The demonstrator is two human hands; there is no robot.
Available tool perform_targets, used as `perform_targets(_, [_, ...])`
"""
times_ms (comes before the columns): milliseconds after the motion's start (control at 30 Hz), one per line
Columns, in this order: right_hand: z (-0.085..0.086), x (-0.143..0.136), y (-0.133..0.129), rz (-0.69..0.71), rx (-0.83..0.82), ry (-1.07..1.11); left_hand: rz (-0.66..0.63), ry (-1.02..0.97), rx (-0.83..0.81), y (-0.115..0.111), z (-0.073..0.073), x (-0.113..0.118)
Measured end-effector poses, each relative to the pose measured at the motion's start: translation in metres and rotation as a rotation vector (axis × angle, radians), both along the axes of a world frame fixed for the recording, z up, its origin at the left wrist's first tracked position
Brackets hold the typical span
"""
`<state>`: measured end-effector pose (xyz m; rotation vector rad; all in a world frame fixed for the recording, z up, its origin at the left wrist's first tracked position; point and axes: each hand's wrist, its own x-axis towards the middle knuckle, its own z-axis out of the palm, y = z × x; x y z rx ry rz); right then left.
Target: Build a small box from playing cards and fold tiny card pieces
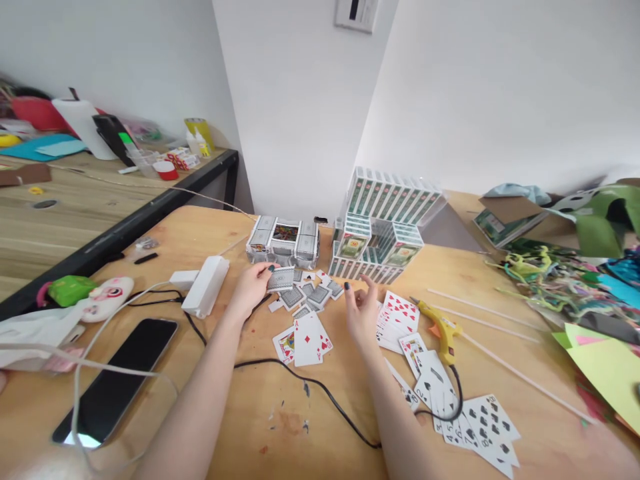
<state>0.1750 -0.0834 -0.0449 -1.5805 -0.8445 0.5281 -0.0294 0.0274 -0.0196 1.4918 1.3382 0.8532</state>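
Note:
My left hand (253, 288) pinches a grey-backed playing card (281, 280) between thumb and fingers. Under and beside that card lies a loose heap of small cut card pieces (319, 295), mostly back side up. Behind it stands a box-like form built from playing cards (283, 241). My right hand (361, 308) hovers over the table with fingers apart and nothing visible in them. Several face-up cards with an ace of diamonds (307, 339) on top lie between my arms. Red-suit cards (400, 313) are spread just right of my right hand.
Boxed card decks (367, 270) are stacked at the back. To the right lie a yellow glue gun (444, 330), white glue sticks (523, 383) and black-suit cards (487, 427). A phone (117, 380), a white power block (206, 287) and trailing cords (320, 377) occupy the left and middle.

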Motion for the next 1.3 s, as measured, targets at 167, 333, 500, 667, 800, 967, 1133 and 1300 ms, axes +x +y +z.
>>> perform_targets(167, [0.001,-0.019,0.002,0.487,-0.087,0.373,-0.229,0.118,0.059,-0.015,0.004,0.021])
perform_targets(333, [0.001,-0.01,0.004,0.399,-0.124,0.343,-0.298,0.365,0.227,-0.033,0.007,0.042])
perform_targets(500, [0.001,0.024,0.004,0.005,-0.069,0.073,-0.236,0.824,0.181,-0.026,-0.001,0.027])
perform_targets(667, [0.0,0.041,0.002,-0.038,-0.136,0.028,-0.276,0.876,0.166,-0.021,-0.007,0.021])
perform_targets(800, [-0.001,0.041,0.003,0.004,-0.178,0.051,-0.167,0.828,0.264,-0.018,-0.01,0.023])
perform_targets(967, [-0.008,0.041,0.004,0.038,-0.161,0.113,-0.15,0.618,0.273,-0.012,-0.013,0.021])
perform_targets(1133, [-0.012,0.045,0.002,-0.195,-0.174,-0.24,-0.17,0.745,0.318,-0.018,-0.009,0.023])
perform_targets(1300, [-0.006,0.03,0.002,-0.021,-0.118,-0.562,-0.164,0.863,0.307,-0.023,-0.007,0.025])
